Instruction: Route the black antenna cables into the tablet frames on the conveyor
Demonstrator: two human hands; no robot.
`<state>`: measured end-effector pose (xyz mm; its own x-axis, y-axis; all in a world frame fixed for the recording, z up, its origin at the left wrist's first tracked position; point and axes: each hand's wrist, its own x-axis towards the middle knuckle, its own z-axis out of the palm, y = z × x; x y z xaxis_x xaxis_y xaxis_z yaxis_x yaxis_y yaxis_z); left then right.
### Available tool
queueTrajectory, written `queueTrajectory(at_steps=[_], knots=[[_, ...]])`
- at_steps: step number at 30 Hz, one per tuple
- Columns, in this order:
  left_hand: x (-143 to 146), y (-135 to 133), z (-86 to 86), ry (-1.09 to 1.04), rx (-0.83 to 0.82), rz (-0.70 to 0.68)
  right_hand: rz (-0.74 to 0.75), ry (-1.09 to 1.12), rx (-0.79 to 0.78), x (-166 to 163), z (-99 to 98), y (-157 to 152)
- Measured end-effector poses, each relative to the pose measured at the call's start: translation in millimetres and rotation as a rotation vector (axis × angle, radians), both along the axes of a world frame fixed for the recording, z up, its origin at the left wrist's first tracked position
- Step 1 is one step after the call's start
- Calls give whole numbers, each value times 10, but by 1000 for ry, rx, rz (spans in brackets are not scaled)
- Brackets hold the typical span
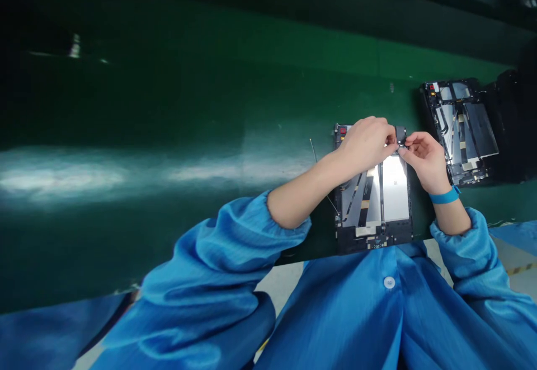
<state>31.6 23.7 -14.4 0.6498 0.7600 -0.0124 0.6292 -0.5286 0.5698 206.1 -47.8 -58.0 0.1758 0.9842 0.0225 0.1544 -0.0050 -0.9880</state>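
Observation:
An opened tablet-like device (394, 191) lies on the bench in front of me, its silver battery area, dark flex cables and black frame showing. At its upper right edge is a small black part (401, 134), whose exact kind I cannot make out. My left hand (369, 143) reaches across the device's top, with thumb and fingertips pinched at the left side of this part. From the right, my right hand (428, 160) pinches at its lower right side, thumb and fingers curled in. The fingertips partly hide where the part meets the frame.
A second opened device (465, 129) sits at the right, beside dark black objects (514, 123). A thin cable (314, 150) sticks out left of the nearer device. The green bench mat (188, 107) stretches left, with its front edge close to my body. A blue wristband (445, 196) circles my right wrist.

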Motion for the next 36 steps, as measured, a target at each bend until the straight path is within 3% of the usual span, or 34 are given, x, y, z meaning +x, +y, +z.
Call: queueTrajectory(at_steps=[6, 12, 14, 17, 19, 21, 23, 25, 27, 30, 33, 36], knots=[[-19, 2, 7, 16, -9, -9, 4, -24, 9, -15, 52, -5], [-32, -13, 31, -68, 8, -15, -10, -194, 38, -91, 50, 4], [-185, -43, 87, -162, 56, 77, -43, -187, 58, -98, 34, -7], [-636, -153, 120, -214, 91, 292, -160, -113, 113, -110, 61, -73], [-992, -278, 68, -139, -4, 295, -203, -122, 140, -165, 145, -144], [-1273, -443, -8, -17, -143, 134, -110, -181, 135, -293, 274, -214], [-1409, -630, -42, 67, -173, 35, 141, -268, 99, -487, 411, -260], [-1402, -803, 6, 66, -76, 73, 419, -382, 59, -705, 513, -271], [-1314, -928, 113, 0, 42, 128, 603, -495, 7, -882, 563, -255], [-1190, -1015, 238, -141, 76, 119, 674, -570, -42, -975, 570, -216], [-1162, -1051, 192, -301, 11, 314, 703, -539, -6, -875, 558, -190], [-1170, -1107, 21, -440, -216, 527, 775, -534, 94, -740, 535, -168]])
